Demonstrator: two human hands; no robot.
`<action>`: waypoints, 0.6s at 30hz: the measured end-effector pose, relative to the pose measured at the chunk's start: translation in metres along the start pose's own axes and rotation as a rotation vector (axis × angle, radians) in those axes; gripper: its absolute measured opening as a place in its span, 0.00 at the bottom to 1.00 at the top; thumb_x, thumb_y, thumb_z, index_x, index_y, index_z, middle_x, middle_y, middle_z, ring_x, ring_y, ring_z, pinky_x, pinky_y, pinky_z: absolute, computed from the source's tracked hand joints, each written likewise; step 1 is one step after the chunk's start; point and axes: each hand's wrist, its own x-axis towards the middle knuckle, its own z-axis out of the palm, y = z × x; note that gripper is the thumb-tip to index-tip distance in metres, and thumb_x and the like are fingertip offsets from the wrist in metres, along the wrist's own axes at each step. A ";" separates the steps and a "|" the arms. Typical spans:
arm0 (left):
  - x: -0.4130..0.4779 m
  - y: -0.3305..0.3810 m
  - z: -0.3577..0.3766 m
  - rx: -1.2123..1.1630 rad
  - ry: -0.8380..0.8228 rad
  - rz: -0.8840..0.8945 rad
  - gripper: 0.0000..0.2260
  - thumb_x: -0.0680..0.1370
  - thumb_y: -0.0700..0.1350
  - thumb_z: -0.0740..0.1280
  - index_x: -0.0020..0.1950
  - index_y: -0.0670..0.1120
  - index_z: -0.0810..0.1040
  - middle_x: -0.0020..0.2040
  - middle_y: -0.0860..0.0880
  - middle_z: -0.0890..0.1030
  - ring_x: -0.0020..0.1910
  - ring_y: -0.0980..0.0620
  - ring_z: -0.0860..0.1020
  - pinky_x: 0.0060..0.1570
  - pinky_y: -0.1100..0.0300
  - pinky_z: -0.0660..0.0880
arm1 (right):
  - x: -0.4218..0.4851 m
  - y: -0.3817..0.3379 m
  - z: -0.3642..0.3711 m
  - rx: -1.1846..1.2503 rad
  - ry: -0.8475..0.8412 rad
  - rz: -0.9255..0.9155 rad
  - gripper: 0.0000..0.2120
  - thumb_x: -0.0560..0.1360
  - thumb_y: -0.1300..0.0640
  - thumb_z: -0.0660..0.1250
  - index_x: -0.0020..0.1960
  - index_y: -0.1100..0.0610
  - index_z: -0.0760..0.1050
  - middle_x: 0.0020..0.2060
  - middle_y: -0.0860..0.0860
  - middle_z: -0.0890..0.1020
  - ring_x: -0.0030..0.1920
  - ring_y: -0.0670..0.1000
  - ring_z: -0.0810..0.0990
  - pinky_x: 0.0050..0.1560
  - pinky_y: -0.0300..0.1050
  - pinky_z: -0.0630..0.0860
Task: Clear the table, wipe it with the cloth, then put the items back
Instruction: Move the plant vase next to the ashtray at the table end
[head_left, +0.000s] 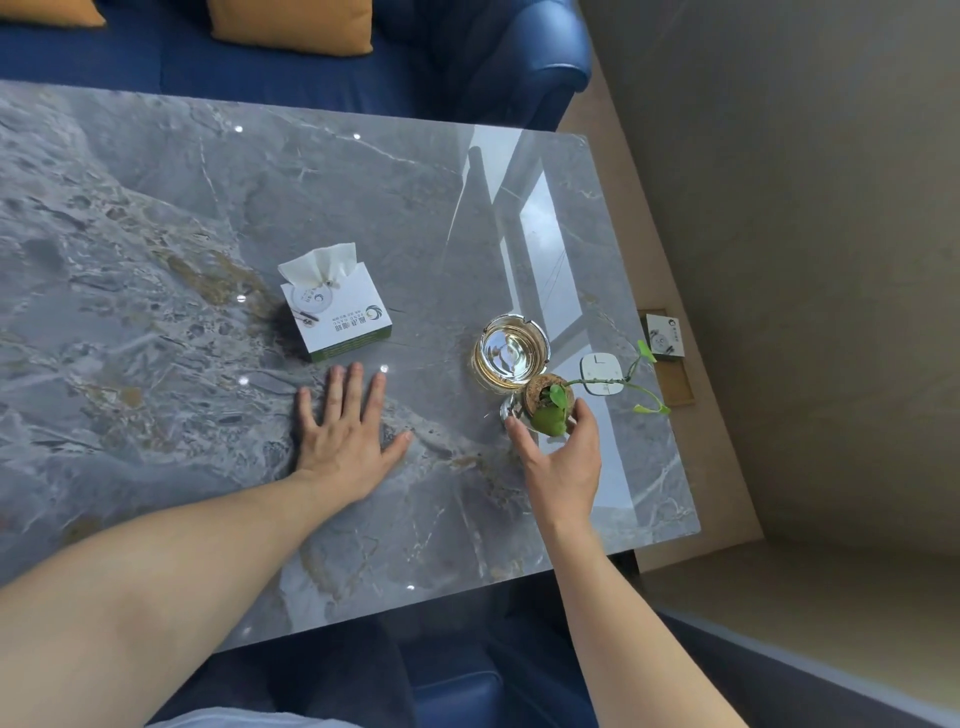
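Observation:
On the grey marble table (182, 218) stand a white tissue box (335, 317) with a tissue sticking up, a glass ashtray (511, 351), a small white clock (601, 373) and a little glass vase with a green plant (550, 410). My right hand (563, 462) curls its thumb and fingers round the vase, just in front of the ashtray. My left hand (345, 426) lies flat on the tabletop with fingers spread, just in front of the tissue box. No cloth is in view.
A blue sofa (311, 73) with orange cushions (293, 23) runs along the table's far side. A blue seat (457, 696) is at the near edge. Beyond the right edge, a second tissue box (664, 336) sits on a low wooden surface.

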 end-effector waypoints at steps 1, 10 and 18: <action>-0.001 -0.001 -0.002 -0.022 -0.006 0.007 0.40 0.77 0.71 0.46 0.81 0.52 0.37 0.82 0.46 0.37 0.80 0.45 0.34 0.74 0.34 0.36 | -0.008 0.002 0.001 -0.004 0.008 0.026 0.40 0.70 0.36 0.76 0.75 0.50 0.66 0.66 0.45 0.74 0.65 0.44 0.73 0.59 0.41 0.71; -0.015 -0.051 -0.048 -0.076 -0.086 0.246 0.28 0.82 0.60 0.53 0.81 0.52 0.58 0.83 0.47 0.51 0.82 0.50 0.46 0.78 0.45 0.45 | -0.094 -0.015 0.043 -0.255 -0.066 0.093 0.40 0.76 0.33 0.65 0.78 0.56 0.62 0.74 0.53 0.71 0.73 0.54 0.70 0.71 0.52 0.69; -0.051 -0.142 -0.078 -0.061 -0.040 0.267 0.29 0.80 0.60 0.53 0.76 0.47 0.65 0.76 0.43 0.67 0.75 0.45 0.65 0.72 0.47 0.64 | -0.133 -0.095 0.105 -0.652 -0.291 -0.198 0.38 0.79 0.29 0.52 0.83 0.48 0.52 0.82 0.47 0.54 0.81 0.50 0.52 0.76 0.55 0.57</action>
